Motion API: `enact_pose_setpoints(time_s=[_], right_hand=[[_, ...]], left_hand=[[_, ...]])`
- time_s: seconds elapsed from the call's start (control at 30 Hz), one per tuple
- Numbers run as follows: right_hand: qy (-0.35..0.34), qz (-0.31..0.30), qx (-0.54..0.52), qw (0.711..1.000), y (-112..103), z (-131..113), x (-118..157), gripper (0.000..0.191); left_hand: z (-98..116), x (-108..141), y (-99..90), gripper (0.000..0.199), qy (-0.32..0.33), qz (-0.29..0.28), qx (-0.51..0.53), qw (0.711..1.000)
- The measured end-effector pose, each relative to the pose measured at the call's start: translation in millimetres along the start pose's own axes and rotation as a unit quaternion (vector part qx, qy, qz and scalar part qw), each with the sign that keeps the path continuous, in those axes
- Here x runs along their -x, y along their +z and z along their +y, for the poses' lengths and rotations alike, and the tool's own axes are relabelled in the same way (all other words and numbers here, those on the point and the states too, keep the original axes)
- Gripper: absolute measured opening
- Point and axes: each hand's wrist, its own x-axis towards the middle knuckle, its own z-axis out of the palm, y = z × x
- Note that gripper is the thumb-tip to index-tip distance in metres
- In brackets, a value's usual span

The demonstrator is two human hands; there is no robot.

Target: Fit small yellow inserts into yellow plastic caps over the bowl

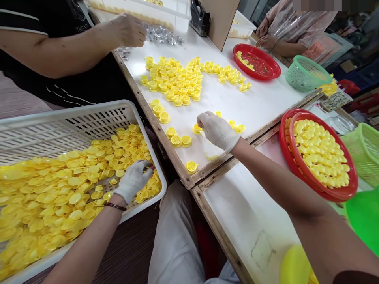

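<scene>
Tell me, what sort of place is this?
Probably a small factory or workshop doing hand assembly. The white crate is heaped with small yellow plastic pieces, more stand grouped on the white tabletop, and several people work around it, the nearest wearing white gloves.

Left hand (133, 180) half-curled — right hand (218, 131) forward, fingers (203, 118) bent.

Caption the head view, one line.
Gloved left hand in a crate of yellow pieces; gloved right hand at a yellow cup on the table.
</scene>
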Motion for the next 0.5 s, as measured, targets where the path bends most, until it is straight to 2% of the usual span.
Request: enact_pose_setpoints(time_s=[0.1,0.2,0.33,0.5], right_hand=[[-0.008,-0.020,-0.018,1.000,-5.8,8.8,-8.7,0.024],[-0.040,-0.031,-0.012,0.999,-10.3,18.2,0.0,0.024],[-0.100,-0.078,0.083,0.988,-8.0,24.9,23.5,0.018],[-0.112,-0.078,0.153,0.979,1.2,21.2,30.5,0.022]], left_hand=[[-0.6,-0.4,0.0,0.042,0.002,-0.003,0.002,1.000],[-0.6,-0.5,-0.3,0.044,0.007,0.000,0.001,1.000],[0.3,-0.8,-0.4,0.045,0.006,-0.004,-0.006,1.000],[0.3,-1.7,-0.8,0.045,0.006,-0.009,0.000,1.000]])
